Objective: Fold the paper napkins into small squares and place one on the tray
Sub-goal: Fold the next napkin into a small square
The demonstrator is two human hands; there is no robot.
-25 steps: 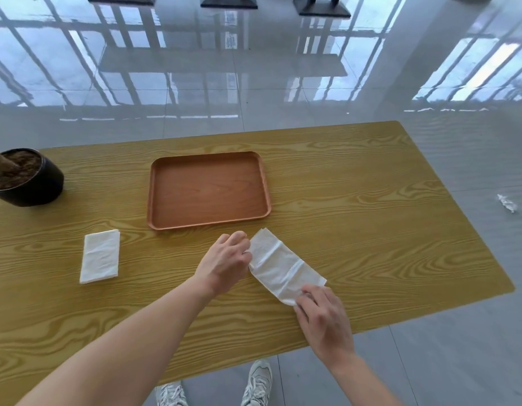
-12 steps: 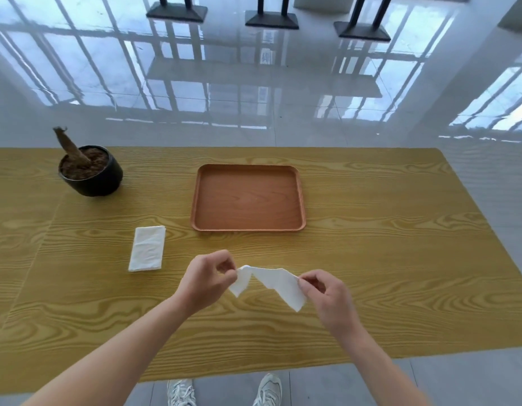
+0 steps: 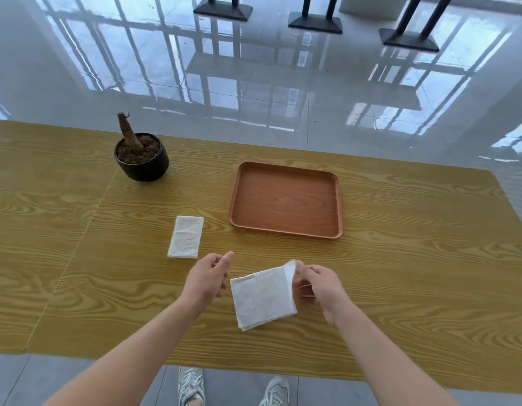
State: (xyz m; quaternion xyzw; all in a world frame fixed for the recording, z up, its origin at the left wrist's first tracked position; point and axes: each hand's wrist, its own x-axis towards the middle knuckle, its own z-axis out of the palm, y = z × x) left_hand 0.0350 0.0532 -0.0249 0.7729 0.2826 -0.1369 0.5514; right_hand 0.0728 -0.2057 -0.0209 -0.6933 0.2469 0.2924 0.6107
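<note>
Plant pot: far left of the table, black and round, with brown soil and a bare stub sticking up.
Folded napkin: a white oblong lying flat on the wood, nearer than the pot and left of the tray, touching neither.
Left hand: held over the near part of the table with fingers loosely curled and thumb pointing up. It's just beside the left edge of the held napkin, and whether it touches can't be told.
Held napkin: white and roughly square, creased down the middle, between the two hands and nearer than the tray. Its top right corner is lifted. Whether the lower edge rests on the wood can't be told.
Tray: reddish-brown wood with rounded corners, sitting mid-table beyond the hands, well apart from both napkins.
Right hand: thumb and fingertips pinch the held napkin's top right corner.
Hands together: apart, with the napkin spanning the gap.
Shoes: pale trainers on the grey floor below the near table edge.
</note>
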